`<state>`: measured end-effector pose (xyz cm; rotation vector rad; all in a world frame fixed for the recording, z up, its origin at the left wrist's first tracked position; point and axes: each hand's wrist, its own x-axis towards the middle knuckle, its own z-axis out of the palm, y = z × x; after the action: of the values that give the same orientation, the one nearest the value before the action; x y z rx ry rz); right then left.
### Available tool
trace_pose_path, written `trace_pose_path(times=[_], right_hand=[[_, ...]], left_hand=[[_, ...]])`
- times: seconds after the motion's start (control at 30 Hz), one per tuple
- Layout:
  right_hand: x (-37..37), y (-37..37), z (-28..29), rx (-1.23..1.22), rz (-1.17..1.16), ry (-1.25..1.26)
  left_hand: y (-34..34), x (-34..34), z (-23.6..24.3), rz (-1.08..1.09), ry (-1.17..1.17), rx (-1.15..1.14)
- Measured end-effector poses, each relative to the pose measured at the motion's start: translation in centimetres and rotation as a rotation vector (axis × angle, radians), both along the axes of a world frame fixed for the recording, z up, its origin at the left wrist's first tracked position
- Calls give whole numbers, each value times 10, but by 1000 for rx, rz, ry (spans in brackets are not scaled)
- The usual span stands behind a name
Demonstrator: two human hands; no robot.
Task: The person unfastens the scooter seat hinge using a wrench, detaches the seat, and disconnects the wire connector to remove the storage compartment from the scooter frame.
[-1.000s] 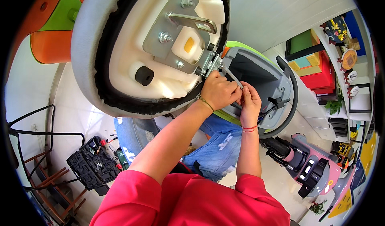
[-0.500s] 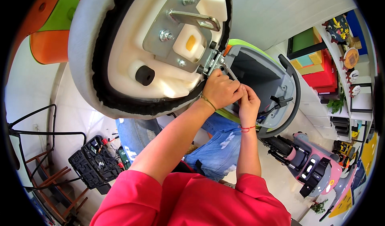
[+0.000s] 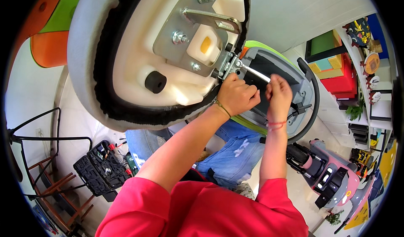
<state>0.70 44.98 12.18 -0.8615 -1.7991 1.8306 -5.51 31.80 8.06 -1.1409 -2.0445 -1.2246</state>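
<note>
A raised scooter seat (image 3: 88, 68) shows its cream plastic underside, with a metal plate (image 3: 170, 45) bolted to it and a bent metal loop (image 3: 210, 19) standing off the plate. At the seat's lower right corner is a metal hinge (image 3: 227, 66), joined to the grey storage bucket (image 3: 298, 93). My left hand (image 3: 237, 94) is closed just below the hinge, its fingertips hidden. A silver wrench (image 3: 257, 73) reaches from the hinge out over the bucket. My right hand (image 3: 278, 96) pinches the wrench's outer end.
A black curved grab bar (image 3: 312, 106) rims the bucket, and a black cable connector (image 3: 299, 108) lies inside. An open black tool case (image 3: 103, 167) sits on the floor at left. A pink scooter (image 3: 336, 176) stands at right, below shelves (image 3: 357, 64) with boxes.
My right hand has moved right, away from my left hand, and now grips the wrench's far end. The wrench has swung to a flatter angle. My left hand stays by the hinge.
</note>
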Motion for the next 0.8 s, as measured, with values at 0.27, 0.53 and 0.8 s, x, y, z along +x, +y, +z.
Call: trace_pose_path(times=[0.27, 0.53, 0.8], right_hand=[[-143, 59, 67, 521, 602, -311], [-146, 30, 80, 651, 616, -235], [-7, 17, 51, 149, 307, -51]], left_hand=[[12, 2, 6, -2, -35, -27], [4, 2, 2, 8, -45, -102], [3, 4, 5, 15, -16, -84]])
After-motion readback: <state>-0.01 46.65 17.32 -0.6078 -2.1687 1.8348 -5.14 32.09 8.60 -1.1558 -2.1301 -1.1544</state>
